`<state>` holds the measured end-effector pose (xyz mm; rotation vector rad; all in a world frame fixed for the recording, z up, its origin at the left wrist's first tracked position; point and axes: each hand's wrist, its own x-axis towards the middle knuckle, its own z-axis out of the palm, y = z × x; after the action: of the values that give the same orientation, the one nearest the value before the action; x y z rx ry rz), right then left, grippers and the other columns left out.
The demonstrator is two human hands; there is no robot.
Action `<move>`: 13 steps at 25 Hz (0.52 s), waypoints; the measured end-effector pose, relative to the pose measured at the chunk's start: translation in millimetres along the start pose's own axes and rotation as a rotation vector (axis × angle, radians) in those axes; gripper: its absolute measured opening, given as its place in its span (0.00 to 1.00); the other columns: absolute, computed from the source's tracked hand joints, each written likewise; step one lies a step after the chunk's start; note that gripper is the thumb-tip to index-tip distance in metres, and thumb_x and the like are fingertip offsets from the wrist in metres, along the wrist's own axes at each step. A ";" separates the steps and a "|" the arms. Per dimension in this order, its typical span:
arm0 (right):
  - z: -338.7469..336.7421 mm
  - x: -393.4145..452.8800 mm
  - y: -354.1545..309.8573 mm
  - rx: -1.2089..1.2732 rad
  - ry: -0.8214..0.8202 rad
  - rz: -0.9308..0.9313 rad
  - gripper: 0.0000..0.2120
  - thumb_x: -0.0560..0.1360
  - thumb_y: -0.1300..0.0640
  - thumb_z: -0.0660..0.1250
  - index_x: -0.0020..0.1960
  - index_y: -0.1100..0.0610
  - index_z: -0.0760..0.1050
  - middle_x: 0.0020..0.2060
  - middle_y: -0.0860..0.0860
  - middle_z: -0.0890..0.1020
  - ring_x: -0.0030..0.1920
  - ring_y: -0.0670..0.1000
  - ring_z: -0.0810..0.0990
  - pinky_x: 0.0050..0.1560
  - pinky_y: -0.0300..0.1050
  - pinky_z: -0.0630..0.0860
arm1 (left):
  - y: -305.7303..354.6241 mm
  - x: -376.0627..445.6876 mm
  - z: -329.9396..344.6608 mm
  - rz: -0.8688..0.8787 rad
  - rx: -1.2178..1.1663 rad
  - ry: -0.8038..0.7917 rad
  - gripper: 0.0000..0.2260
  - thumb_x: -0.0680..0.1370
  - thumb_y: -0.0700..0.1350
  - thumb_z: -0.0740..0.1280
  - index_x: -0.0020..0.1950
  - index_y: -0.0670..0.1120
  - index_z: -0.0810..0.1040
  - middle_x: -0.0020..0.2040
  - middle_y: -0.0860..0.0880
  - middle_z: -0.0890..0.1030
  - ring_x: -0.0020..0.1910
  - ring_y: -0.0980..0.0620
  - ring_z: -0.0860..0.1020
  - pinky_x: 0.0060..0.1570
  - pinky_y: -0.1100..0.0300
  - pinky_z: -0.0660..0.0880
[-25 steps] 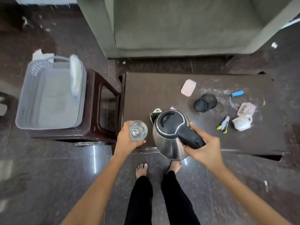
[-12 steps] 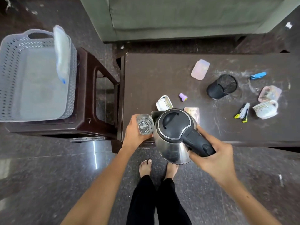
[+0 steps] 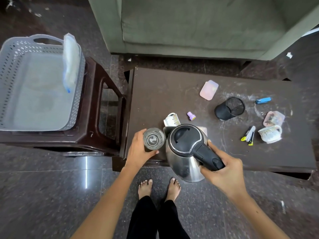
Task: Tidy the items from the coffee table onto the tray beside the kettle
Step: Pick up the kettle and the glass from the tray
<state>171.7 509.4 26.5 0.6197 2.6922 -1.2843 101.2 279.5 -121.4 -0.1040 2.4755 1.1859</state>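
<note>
At far left a grey perforated tray (image 3: 39,87) sits on a dark brown stool (image 3: 96,118), with a clear plastic bag (image 3: 70,61) leaning against its right wall. Just right of the stool stands the dark brown worktop (image 3: 164,94). Over its near left corner the left hand (image 3: 138,150) curls round a clear drinking glass (image 3: 153,139), held upright with its mouth to the camera; whether any liquid is in it is hard to tell. Right beside the glass, the right hand (image 3: 222,171) grips the black handle of a steel electric kettle (image 3: 186,152), whose spout points toward the glass and whose body overhangs the worktop's near edge. Behind the kettle lie a patterned cup (image 3: 171,119) on its side and a small purple cap (image 3: 191,116). Further right lie a pink lidded box (image 3: 208,90), a tipped black mesh pen holder (image 3: 229,108), a blue nail clipper (image 3: 263,100), a pink coaster (image 3: 273,118), highlighter pens (image 3: 249,136) and a second patterned cup (image 3: 270,134).
</note>
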 end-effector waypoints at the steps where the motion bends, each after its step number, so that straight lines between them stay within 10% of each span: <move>1: -0.9 0.1 -0.7 -0.024 -0.014 -0.009 0.34 0.56 0.59 0.73 0.63 0.54 0.76 0.29 0.60 0.80 0.26 0.46 0.70 0.30 0.37 0.72 | -0.3 -2.9 -1.7 0.002 0.012 0.012 0.41 0.63 0.47 0.79 0.71 0.47 0.63 0.67 0.47 0.70 0.67 0.48 0.70 0.64 0.56 0.68; 13: 9.1 5.9 -34.5 -0.338 -0.186 -0.022 0.32 0.59 0.64 0.74 0.63 0.52 0.76 0.20 0.42 0.73 0.27 0.42 0.71 0.31 0.34 0.68 | 2.3 -15.5 -13.1 -0.036 0.062 0.069 0.33 0.70 0.48 0.74 0.72 0.55 0.65 0.63 0.51 0.74 0.60 0.51 0.75 0.55 0.51 0.76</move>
<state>151.8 485.0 44.2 0.4091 2.6745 -0.8134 110.8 269.4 -106.5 -0.1743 2.5564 1.1067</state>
